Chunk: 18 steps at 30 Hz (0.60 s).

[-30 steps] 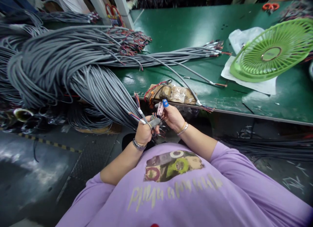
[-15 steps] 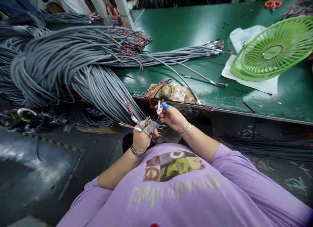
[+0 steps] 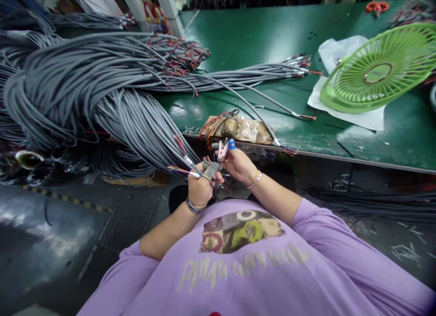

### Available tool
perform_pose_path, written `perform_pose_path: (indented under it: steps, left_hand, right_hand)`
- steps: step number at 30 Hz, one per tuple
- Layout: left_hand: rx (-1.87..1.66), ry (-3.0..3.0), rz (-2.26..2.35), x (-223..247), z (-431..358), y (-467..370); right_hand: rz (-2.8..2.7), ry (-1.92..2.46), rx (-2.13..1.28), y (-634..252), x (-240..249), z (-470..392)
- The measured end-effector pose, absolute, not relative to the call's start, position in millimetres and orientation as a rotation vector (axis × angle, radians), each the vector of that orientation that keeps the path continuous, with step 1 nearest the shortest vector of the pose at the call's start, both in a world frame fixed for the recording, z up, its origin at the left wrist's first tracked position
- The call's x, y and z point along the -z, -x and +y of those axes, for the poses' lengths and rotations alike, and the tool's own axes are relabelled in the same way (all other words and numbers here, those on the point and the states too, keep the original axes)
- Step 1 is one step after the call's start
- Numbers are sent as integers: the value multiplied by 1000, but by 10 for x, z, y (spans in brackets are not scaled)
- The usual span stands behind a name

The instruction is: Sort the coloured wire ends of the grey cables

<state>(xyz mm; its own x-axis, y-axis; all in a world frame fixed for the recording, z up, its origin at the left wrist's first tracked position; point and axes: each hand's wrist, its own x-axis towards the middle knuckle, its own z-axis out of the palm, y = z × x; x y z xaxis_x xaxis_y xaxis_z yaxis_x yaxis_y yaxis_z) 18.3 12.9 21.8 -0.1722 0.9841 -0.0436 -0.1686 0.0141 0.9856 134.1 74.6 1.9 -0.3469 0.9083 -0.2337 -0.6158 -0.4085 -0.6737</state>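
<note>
**A:** Head view, the only one we have. What are the hands doing?

**B:** The left hand [image 3: 200, 188] is curled closed on a grey cable end [image 3: 210, 170], held just in front of the chest, below the near edge of the green table [image 3: 259, 39]. Thin coloured wires [image 3: 175, 170] fan out from stripped ends beside that fist. The right hand [image 3: 238, 164] pinches a small pink clip [image 3: 222, 149], its forefinger capped by a blue fingertip cover [image 3: 231, 144].

**A:** Anything different from a second ago?

**B:** Little. Half a second back the left fist sat lower and the loose stripped ends pointed further left; now it has risen and the clip's tip meets the wires at the cable end. Both grips stayed closed throughout. I read that as fine work on the conductors going on, not a change of cable.

**A:** And around them?

**B:** The held cable runs out of a big grey cable bundle [image 3: 85, 89] draped over the table's left end and down off its edge. Just beyond the hands lies a brown taped block [image 3: 243, 129] with red wire looped on it. A thinner cable sheaf [image 3: 245, 77] stretches across the table, and a green fan grille [image 3: 378, 68] rests on white paper [image 3: 340, 52] at the right. Orange scissors [image 3: 377, 7] lie at the far edge.
</note>
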Motion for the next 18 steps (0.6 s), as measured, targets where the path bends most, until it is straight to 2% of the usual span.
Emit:
perform_pose_path:
  steps: [6,18]
  left_hand:
    - [-1361,-1002,1278,-164,131,-180]
    - [-1444,-1118,1308,-105,16,-91]
  right_hand:
    - [-406,696,-1932,-1293,-33,788]
    - [-473,690,-2143,-1467,-98,731]
